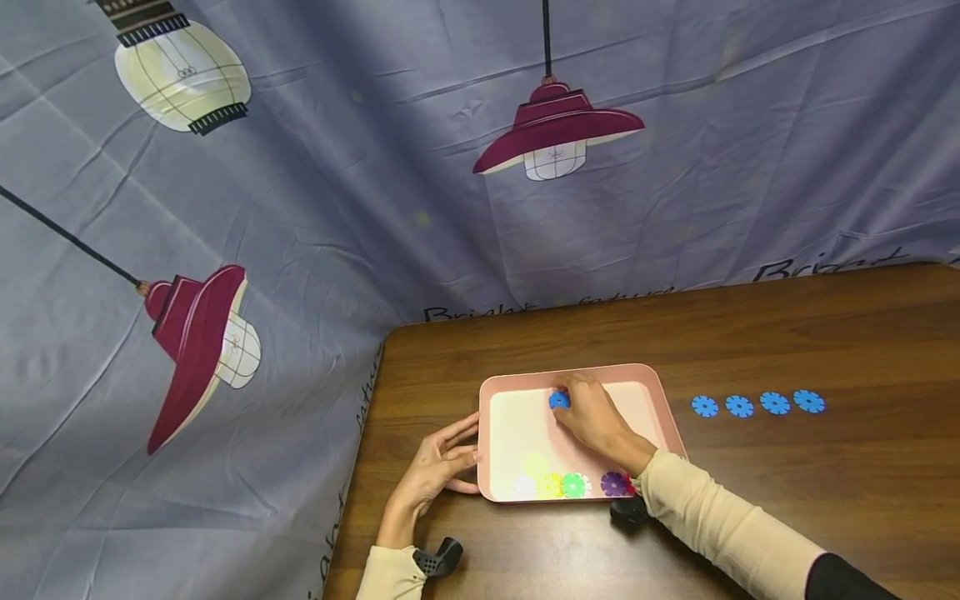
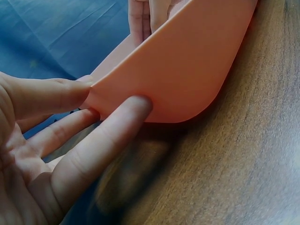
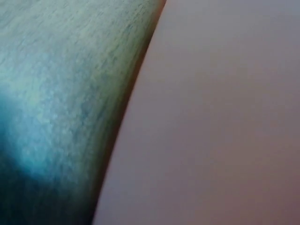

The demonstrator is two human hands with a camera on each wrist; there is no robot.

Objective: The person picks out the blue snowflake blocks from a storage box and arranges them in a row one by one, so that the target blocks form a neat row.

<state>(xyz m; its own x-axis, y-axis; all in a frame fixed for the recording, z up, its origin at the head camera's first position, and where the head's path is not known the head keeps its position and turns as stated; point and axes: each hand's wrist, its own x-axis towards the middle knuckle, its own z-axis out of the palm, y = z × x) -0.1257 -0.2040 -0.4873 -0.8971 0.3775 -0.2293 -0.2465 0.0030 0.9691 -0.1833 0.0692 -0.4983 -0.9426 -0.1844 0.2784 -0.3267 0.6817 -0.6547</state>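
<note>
A shallow pink tray [image 1: 517, 433] lies on the wooden table. Inside it, my right hand [image 1: 596, 417] pinches a blue notched plastic disc [image 1: 559, 400] near the back wall. The fingertips are partly hidden behind the hand. My left hand [image 1: 437, 461] touches the tray's left side with spread fingers. In the left wrist view, the fingertips of that hand [image 2: 51, 140] rest against the outer wall of the tray [image 2: 178, 70]. Only the blurred tray wall [image 3: 201, 122] and table show in the right wrist view.
Along the tray's front wall lie yellow [image 1: 550, 486], green [image 1: 575, 485] and purple [image 1: 612, 483] discs, with paler ones beside them. A row of several blue discs [image 1: 774, 403] lies on the table [image 1: 862, 475] to the right. A patterned curtain [image 1: 360, 167] hangs behind.
</note>
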